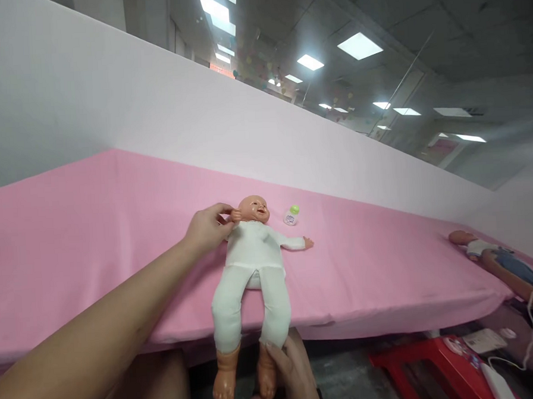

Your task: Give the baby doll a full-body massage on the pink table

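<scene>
A baby doll [252,260] in a white bodysuit and white leggings lies on its back on a pink table [94,232], legs hanging over the near edge. My left hand [208,226] reaches across and pinches the doll's raised hand beside its head. My right hand [288,371] is below the table edge, fingers curled round the doll's lower leg and foot. A small white bottle with a green cap [291,215] lies just right of the doll's head.
A white partition wall [154,104] runs behind the table. At the far right another doll [472,245] lies on the table, with someone's arm [514,273] on it. A red plastic stool [418,358] with papers and a cable stands on the floor at the lower right.
</scene>
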